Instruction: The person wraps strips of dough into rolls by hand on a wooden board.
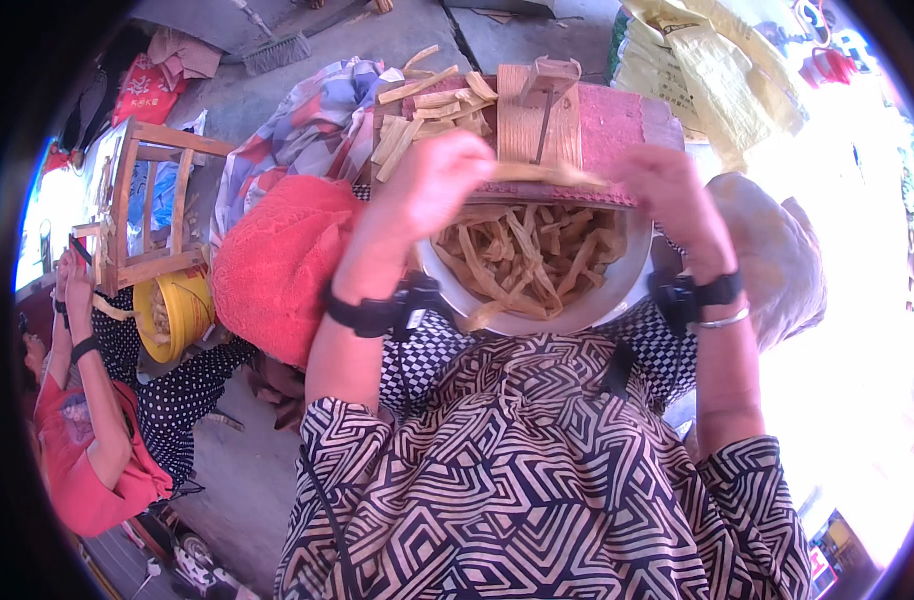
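A pale plant strip point(536, 173) stretches level between my two hands, blurred by motion. My left hand point(446, 176) pinches its left end. At its right end are the fingers of my right hand point(656, 172), closed around the tip as far as the blur shows. Just behind the strip, a wooden block point(515, 112) carries an upright wooden piece point(553, 75) with a thin metal rod point(545, 127). Cut pale stalks point(434, 109) lie heaped on the left of the cloth-covered board point(622, 124). Below the board's near edge, a white basin point(637, 277) holds many limp peelings point(532, 259).
Red plush fabric point(288, 266) bulges beside my left arm. On the left, a seated person point(101, 420) works near a yellow bucket point(191, 315) and a wooden chair point(153, 202). A yellow woven sack point(697, 75) lies at the back right, and a broom point(277, 52) at the back left.
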{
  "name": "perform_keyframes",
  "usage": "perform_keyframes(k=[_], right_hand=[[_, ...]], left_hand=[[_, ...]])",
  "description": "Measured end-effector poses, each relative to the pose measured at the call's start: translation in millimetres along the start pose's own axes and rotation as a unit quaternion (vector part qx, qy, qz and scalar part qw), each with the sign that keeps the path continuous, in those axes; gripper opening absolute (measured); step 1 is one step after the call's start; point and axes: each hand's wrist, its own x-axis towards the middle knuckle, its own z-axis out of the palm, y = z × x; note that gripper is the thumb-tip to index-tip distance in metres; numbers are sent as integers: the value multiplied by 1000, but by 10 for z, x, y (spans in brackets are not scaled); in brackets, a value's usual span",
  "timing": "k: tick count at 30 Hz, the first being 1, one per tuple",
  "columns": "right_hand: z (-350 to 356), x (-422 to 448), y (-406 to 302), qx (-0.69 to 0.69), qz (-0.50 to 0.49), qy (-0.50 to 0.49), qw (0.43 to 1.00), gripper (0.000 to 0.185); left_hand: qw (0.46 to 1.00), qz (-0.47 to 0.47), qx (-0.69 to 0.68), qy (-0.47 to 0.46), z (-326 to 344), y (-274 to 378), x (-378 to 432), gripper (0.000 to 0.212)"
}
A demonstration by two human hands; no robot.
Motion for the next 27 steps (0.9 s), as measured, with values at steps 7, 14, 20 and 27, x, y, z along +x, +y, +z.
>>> perform_keyframes(k=[7, 14, 20, 27], right_hand=[[199, -241, -300, -23, -186, 68, 980, 36], [181, -247, -216, -176, -152, -47, 971, 48], [242, -220, -248, -160, -313, 98, 931, 33], [276, -223, -169, -198, -193, -36, 960, 13]], left_hand=[[987, -63, -145, 1, -40, 215, -25, 11], [974, -88, -208, -30, -24, 421, -18, 11], [972, -77, -215, -62, 13, 441, 3, 11], [958, -91, -262, -69, 8, 464, -24, 12]])
